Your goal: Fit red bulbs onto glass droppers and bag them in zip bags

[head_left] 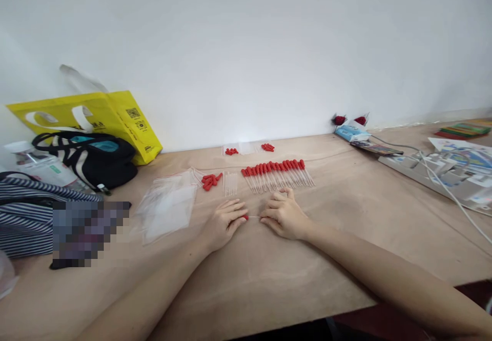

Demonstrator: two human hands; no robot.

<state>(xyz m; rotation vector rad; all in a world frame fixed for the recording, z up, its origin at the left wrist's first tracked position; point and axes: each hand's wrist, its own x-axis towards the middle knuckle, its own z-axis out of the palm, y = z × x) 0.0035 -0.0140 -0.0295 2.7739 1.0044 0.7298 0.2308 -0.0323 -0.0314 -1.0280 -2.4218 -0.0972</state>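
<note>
Low over the table, my left hand is closed on the red rubber bulb of a dropper. The dropper's thin clear tube spans the gap to my right hand, whose fingers pinch its other end. Beyond my hands lies a slanting row of droppers, red bulbs towards the wall. Left of that row are several bare clear tubes side by side. Beside them sits a small heap of loose red bulbs. Flat clear zip bags lie overlapping to the left of my left hand.
Against the wall are two small groups of red bulbs with clear plastic between them. A yellow bag, a black bag and striped cloth crowd the left. At right stand a power strip with cables and a blue packet.
</note>
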